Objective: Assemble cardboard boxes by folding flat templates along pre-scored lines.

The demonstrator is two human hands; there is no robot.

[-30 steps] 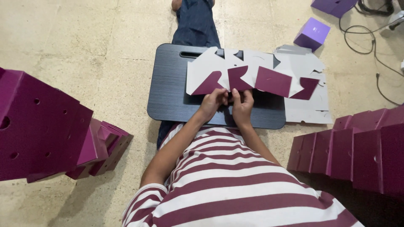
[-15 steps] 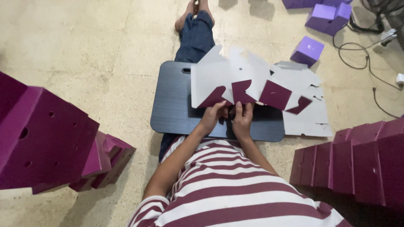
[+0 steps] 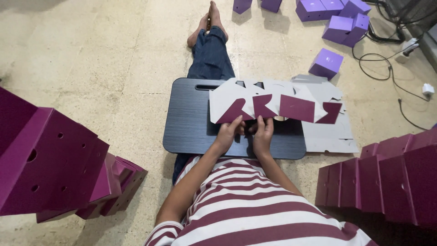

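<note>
Flat die-cut cardboard box blank (image 3: 273, 102), grey and maroon, lies on the black lap desk (image 3: 191, 123) with its long axis left-right, just beyond both hands; left hand (image 3: 227, 134) and right hand (image 3: 263, 135) pinch its near-left flaps, equally near.

a makeshift box-folding workroom on a bare speckled floor (image 3: 91, 54), shown by stacks of folded maroon boxes (image 3: 50, 159), finished purple boxes (image 3: 325, 64), flat die-cut cardboard sheets (image 3: 327, 132) and a dark lap tray (image 3: 191, 118).
</note>
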